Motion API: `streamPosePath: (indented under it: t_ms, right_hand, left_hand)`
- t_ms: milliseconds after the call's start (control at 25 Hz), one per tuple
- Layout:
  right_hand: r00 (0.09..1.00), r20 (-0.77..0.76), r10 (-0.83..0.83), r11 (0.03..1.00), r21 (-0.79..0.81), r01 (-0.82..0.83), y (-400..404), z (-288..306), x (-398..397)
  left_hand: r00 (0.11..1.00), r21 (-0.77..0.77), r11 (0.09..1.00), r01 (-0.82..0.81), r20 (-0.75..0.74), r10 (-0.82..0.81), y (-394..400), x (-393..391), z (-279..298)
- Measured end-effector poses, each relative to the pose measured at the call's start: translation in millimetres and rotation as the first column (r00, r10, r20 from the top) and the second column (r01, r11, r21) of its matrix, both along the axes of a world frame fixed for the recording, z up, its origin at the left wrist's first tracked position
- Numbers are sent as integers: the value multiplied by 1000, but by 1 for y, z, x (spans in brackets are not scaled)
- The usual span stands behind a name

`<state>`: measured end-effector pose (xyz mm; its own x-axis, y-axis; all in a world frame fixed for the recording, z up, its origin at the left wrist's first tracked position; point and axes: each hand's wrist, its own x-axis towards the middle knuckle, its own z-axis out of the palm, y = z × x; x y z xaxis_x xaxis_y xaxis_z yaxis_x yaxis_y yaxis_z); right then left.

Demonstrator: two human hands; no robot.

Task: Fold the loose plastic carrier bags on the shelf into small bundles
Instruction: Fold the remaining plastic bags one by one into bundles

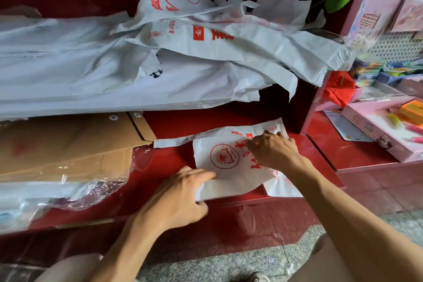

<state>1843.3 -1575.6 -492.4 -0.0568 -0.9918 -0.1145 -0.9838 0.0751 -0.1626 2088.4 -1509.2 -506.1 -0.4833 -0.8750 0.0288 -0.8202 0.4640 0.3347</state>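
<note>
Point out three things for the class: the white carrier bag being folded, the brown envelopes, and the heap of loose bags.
white carrier bag (225, 158), head view, on its round red logo.
brown envelopes (75, 142), head view, on the top envelope's face.
heap of loose bags (194, 52), head view, on a crumpled white bag.

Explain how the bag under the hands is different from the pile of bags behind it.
The bag lies alone and mostly flat on the red shelf, with the left hand on its near corner and the right hand on its far part. The pile is crumpled, many bags deep, and nobody touches it. The bag is in front; the pile sits higher behind. Both are white plastic with red print.
</note>
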Motion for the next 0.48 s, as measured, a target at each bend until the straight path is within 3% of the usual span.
streamPosePath:
  t_ms: [80,160,240,320,400,480]
  right_hand:
    - [1000,-6,-5,1000,-4,5,2,1,-8]
    - [999,-4,47,999,14,-47,5,0,-15]
    - [993,39,110,993,43,-111,10,1,-20]
    - [989,15,149,988,40,-149,16,4,-20]
    - [991,-33,133,991,24,-132,22,7,-18]
    - [995,-29,90,996,8,-90,25,6,-16]
  left_hand:
    - [994,-24,997,-70,-90,68,-4,6,2]
    - [967,-194,951,-243,-126,221,-12,12,2]
    - [913,-424,813,-398,-101,395,-25,19,-2]
    - [861,-509,718,-474,-98,499,-33,21,-6]
    - [868,-510,720,-470,-120,481,-34,16,-8]
    - [933,-447,820,-359,-200,299,-31,6,-11]
